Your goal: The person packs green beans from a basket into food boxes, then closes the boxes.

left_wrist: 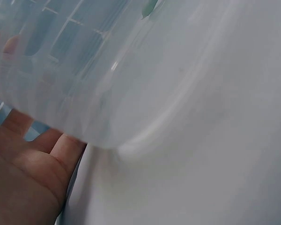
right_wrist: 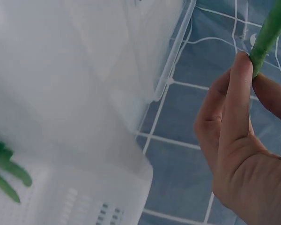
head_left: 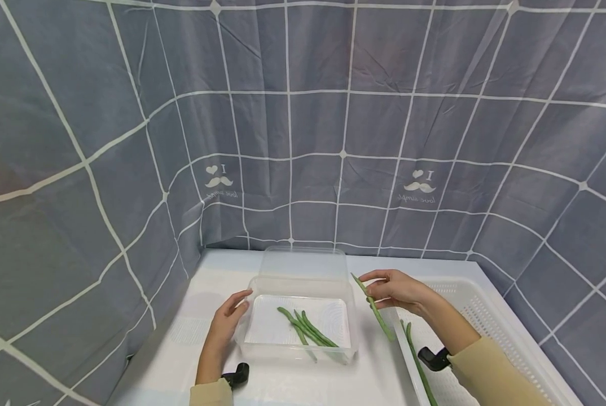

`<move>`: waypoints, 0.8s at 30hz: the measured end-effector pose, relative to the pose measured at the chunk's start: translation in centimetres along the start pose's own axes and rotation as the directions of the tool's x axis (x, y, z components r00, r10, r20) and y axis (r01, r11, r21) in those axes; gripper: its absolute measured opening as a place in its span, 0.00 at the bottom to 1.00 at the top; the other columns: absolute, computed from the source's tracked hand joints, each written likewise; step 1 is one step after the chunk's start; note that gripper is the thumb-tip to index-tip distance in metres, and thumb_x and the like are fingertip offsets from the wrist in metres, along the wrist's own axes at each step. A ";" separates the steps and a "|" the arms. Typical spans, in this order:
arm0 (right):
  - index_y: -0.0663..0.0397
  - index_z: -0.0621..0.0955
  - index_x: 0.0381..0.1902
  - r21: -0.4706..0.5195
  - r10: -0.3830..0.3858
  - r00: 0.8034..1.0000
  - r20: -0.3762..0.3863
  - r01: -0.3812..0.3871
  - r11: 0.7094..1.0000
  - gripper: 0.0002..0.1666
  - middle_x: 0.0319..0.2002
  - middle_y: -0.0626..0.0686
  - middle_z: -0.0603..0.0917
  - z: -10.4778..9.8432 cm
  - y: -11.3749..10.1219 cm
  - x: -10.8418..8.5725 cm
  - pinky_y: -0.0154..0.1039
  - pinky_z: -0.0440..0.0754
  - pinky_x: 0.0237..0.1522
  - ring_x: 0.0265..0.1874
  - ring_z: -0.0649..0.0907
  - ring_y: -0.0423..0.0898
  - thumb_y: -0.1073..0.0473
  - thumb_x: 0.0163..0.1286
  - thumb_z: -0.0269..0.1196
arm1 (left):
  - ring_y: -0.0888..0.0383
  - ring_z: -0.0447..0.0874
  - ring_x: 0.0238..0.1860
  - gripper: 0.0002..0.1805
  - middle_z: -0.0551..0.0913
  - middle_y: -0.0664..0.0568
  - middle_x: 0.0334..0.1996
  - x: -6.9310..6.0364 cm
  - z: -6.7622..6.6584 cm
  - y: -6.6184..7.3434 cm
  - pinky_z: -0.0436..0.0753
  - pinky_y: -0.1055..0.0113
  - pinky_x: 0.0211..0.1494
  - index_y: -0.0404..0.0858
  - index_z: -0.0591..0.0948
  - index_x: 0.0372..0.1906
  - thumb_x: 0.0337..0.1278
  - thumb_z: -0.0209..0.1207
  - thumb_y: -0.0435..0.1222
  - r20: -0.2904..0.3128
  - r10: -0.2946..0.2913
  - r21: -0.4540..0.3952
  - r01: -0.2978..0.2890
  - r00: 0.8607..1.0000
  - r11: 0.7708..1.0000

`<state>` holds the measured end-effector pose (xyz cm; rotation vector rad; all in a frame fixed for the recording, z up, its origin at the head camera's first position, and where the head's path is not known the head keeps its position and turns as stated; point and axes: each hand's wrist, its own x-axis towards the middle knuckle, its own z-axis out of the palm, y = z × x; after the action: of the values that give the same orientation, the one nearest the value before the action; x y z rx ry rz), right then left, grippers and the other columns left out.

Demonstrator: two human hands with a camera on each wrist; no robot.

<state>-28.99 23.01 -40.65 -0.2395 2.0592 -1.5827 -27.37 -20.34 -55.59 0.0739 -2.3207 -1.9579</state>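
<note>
A clear plastic container (head_left: 296, 354) holds several green beans (head_left: 308, 329) on its bottom. The left hand (head_left: 224, 324) rests against the container's left side, with its fingers along the wall; the left wrist view shows the palm (left_wrist: 33, 164) beside the clear wall (left_wrist: 51, 93). Between the thumb and fingers of the right hand (head_left: 402, 290) is one long green bean (head_left: 379, 317), held in the air between the container and a white basket. The right wrist view shows the pinch of the right hand (right_wrist: 243, 126) at one end of the bean (right_wrist: 270, 35).
The white perforated basket (head_left: 478, 307) stands at the right, with more green beans (head_left: 418, 361) inside along its left side. A clear lid-like piece (head_left: 303, 262) lies behind the container. A grey checked curtain (head_left: 313, 129) encloses the white table (head_left: 196, 304).
</note>
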 end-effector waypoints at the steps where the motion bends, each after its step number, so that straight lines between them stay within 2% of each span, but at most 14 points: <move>1: 0.69 0.70 0.75 0.004 0.000 1.000 0.007 0.000 1.000 0.35 0.43 0.50 0.86 0.3 -0.1 0.4 0.34 0.91 0.43 0.40 0.88 0.40 0.63 0.76 0.65 | 0.35 0.70 0.78 0.23 0.74 0.39 0.76 0.0 0.0 0.0 0.70 0.36 0.80 0.40 0.79 0.72 0.78 0.60 0.38 0.000 0.000 0.000 0.000 1.000 1.000; 8: 0.65 0.73 0.74 0.006 0.033 0.999 0.008 -0.033 0.999 0.32 0.48 0.55 0.85 2.6 -0.3 2.8 0.35 0.91 0.43 0.40 0.88 0.41 0.64 0.74 0.65 | 0.35 0.71 0.78 0.22 0.75 0.40 0.76 0.0 0.1 0.0 0.70 0.35 0.79 0.40 0.79 0.71 0.78 0.60 0.38 -0.003 -0.001 0.006 0.001 1.000 1.000; 15: 0.64 0.75 0.71 -0.009 0.037 0.999 0.026 -0.037 0.999 0.30 0.45 0.53 0.86 4.3 -0.1 4.4 0.36 0.91 0.42 0.40 0.88 0.41 0.65 0.74 0.65 | 0.35 0.71 0.78 0.22 0.75 0.40 0.76 0.1 0.0 0.0 0.71 0.36 0.79 0.40 0.79 0.71 0.78 0.59 0.39 -0.002 0.012 0.010 -0.012 1.000 1.000; 24: 0.63 0.78 0.68 -0.073 0.042 0.999 0.026 -0.040 0.997 0.28 0.45 0.57 0.87 6.5 0.2 6.2 0.38 0.92 0.40 0.40 0.87 0.44 0.67 0.71 0.65 | 0.35 0.71 0.78 0.22 0.75 0.40 0.76 0.0 0.1 0.0 0.71 0.37 0.79 0.40 0.80 0.70 0.77 0.60 0.39 -0.008 0.009 0.012 -0.009 1.000 1.000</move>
<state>-30.94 14.86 -43.83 -0.2424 2.0894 -1.4739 -27.40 -20.25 -55.58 0.0727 -2.3236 -1.9366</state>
